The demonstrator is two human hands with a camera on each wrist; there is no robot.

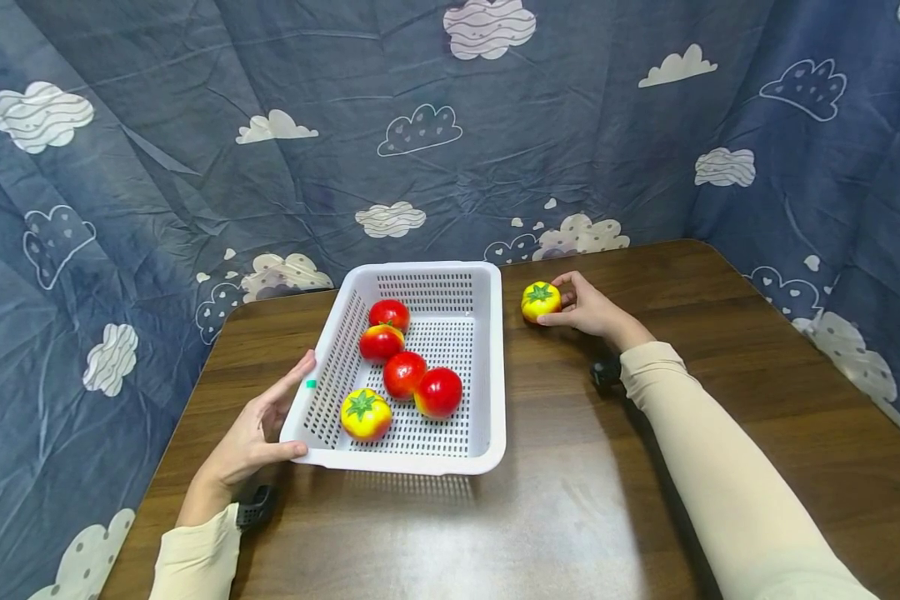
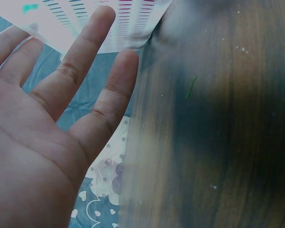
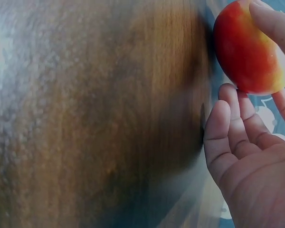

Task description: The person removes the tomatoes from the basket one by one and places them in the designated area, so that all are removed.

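A yellow-and-red tomato (image 1: 541, 302) with a green leafy top sits right of the basket. My right hand (image 1: 591, 310) pinches it between thumb and fingertips; from the right wrist view, the tomato (image 3: 249, 47) shows its red side, close over the table. A white perforated plastic basket (image 1: 495, 375) holds several tomatoes, mostly red, and one yellow-topped tomato (image 1: 366, 415) near its front left. At the basket's left side is my left hand (image 1: 251, 437), thumb at the front corner and fingers along the wall. Its fingers (image 2: 71, 71) look nearly straight in the left wrist view.
The brown wooden table (image 1: 570, 500) runs up to a blue cloth (image 1: 330, 192) with white clouds, hung behind and at both sides. A small green mark (image 1: 311, 384) is on the basket's left rim. Dark wrist straps (image 1: 257, 507) show at both cuffs.
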